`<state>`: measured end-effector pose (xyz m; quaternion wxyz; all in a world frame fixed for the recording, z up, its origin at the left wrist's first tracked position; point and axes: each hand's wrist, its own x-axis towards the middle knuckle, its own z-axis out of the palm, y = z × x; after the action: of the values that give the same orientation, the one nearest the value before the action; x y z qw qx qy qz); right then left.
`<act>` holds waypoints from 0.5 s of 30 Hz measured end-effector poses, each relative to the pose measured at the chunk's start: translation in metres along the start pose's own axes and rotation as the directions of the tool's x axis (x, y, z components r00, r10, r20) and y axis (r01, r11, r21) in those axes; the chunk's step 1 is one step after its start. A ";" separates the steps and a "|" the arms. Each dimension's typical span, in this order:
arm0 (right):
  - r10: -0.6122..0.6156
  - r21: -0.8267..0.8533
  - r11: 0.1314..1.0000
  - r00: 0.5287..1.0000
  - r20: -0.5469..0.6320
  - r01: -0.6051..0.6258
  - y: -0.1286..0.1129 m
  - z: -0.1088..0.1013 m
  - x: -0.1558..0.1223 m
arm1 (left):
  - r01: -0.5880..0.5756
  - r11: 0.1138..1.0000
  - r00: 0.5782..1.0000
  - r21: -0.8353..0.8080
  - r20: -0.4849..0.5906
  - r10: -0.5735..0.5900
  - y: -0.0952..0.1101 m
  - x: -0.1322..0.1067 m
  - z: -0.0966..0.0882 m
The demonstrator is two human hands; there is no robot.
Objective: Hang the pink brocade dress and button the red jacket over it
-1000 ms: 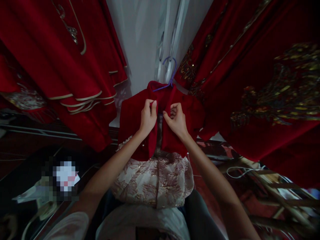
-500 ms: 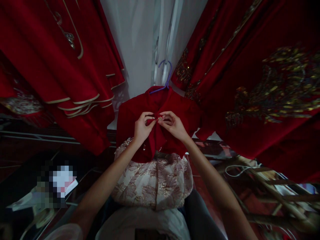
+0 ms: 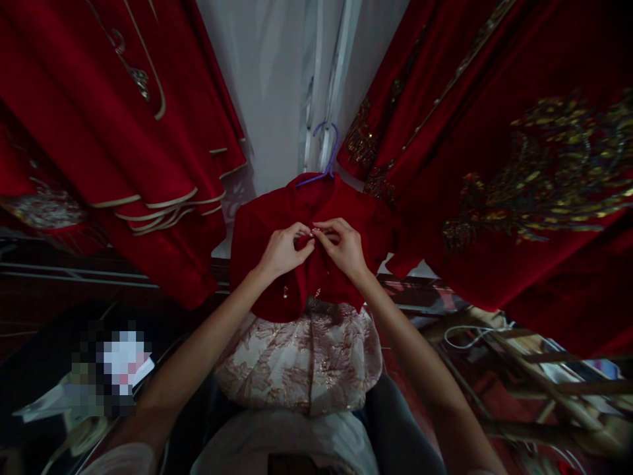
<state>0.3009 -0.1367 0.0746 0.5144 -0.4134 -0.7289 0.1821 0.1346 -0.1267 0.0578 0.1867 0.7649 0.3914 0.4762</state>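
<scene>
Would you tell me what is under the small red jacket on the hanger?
A pale floral skirt shows below the red jacket; its top is covered by the jacket, which the left hand and right hand pinch.

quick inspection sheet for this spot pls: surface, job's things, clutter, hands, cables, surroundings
surface: no work table seen; the garment hangs rather than lying flat.
job's things: red jacket on a purple hanger, worn over a cream floral skirt; a small fastening sits at the front opening.
clutter: pale papers lower left, partly blurred; wooden frame pieces lower right.
grippers: left hand and right hand both pinch the jacket's front edges, fingertips meeting at the fastening.
cables: one white cord looped at the right.
surroundings: plain red robes hang on the left, gold-embroidered red robes on the right, white wall behind.
</scene>
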 end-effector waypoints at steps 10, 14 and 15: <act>0.062 0.127 0.990 0.998 0.019 -0.064 0.007 -0.004 -0.004 | 0.019 1.000 1.000 -0.025 -0.003 -0.019 -0.001 0.004 0.004; 0.090 0.156 0.983 0.995 0.034 -0.094 0.013 -0.003 -0.003 | 0.003 1.000 0.999 -0.010 0.033 -0.003 -0.001 0.005 0.000; 0.097 0.163 0.981 0.994 0.040 -0.102 0.014 -0.004 -0.002 | -0.004 1.000 0.999 -0.004 0.047 0.004 -0.001 0.005 -0.002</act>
<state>0.3101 -0.1303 0.0655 0.5253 -0.4022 -0.6980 0.2740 0.1333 -0.1225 0.0612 0.1961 0.7764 0.3845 0.4592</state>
